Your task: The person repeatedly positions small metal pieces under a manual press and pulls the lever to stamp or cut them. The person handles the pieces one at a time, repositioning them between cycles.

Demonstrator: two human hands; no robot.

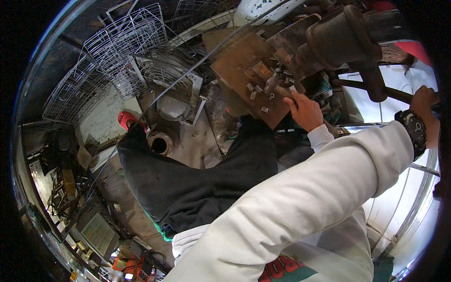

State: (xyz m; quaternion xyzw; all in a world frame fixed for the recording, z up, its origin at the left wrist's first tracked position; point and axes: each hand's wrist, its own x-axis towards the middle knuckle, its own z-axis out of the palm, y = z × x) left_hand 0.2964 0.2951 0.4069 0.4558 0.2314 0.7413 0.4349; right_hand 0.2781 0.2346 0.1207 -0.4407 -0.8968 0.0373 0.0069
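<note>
At the far right my left hand (pixel 425 101), with a black watch on its wrist, is wrapped around the end of a dark metal lever (pixel 394 93). The lever joins a heavy, rusty hand press (pixel 340 40). My left arm crosses over my right. My right hand (pixel 307 112) rests at the near right edge of a rusty steel plate (pixel 230 68), its fingers stretched out. Beside its fingertips lies a rounded brown piece (pixel 272 86) whose kind is unclear. Several small shiny metal pieces (pixel 253 91) are scattered around it. Part of the right palm is hidden.
Wire baskets (pixel 129 47) stand at the back left. A rusty pipe end (pixel 161 143) is on the floor between my legs. A thin cable (pixel 197 63) runs diagonally across. Scrap metal (pixel 63 181) is piled at the left. White panels (pixel 394 197) stand at the right.
</note>
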